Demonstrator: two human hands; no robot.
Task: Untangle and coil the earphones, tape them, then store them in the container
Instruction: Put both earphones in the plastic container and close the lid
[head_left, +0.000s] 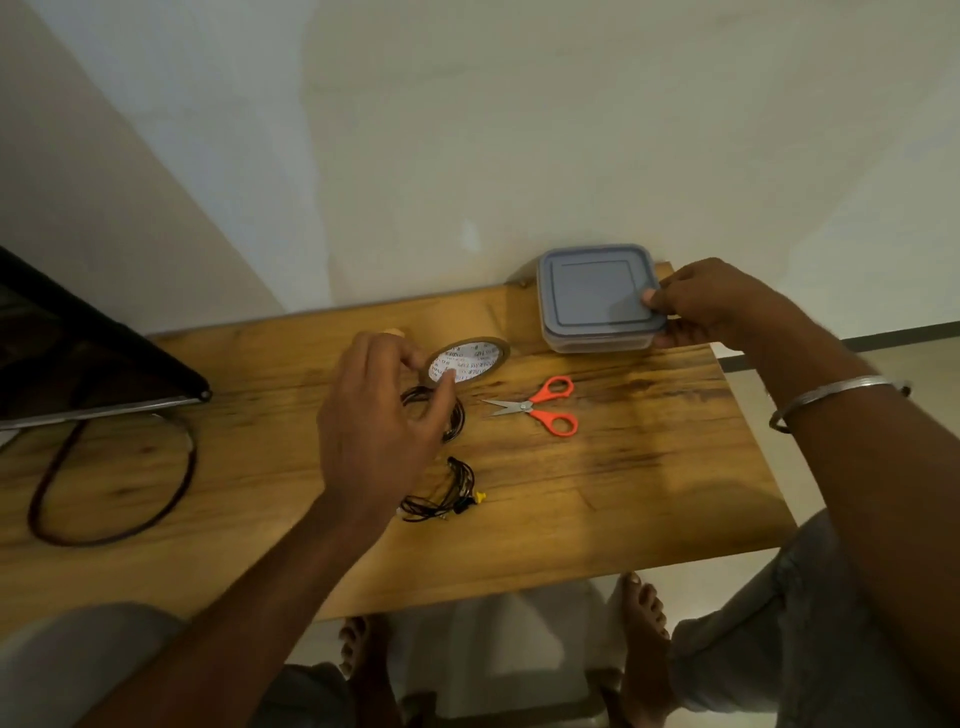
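Left hand (379, 415): fingers half-curled above coiled earphones (458, 422); grasp undeterminable.
Tangled earphones (441, 493): on worktop (623, 467), immediately nearward of left hand.
Container (597, 301): closed, worktop far-right corner.
Right hand (711, 306): fingers grasping container edge, thumb on top.

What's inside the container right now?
Cannot tell: the grey lid is on the container, gripped at its edge by the right hand. Its translucent wall shows nothing distinct. A black earphone coil lies outside, on the table.

Grainy wooden table (623, 467), plastic container (592, 291)
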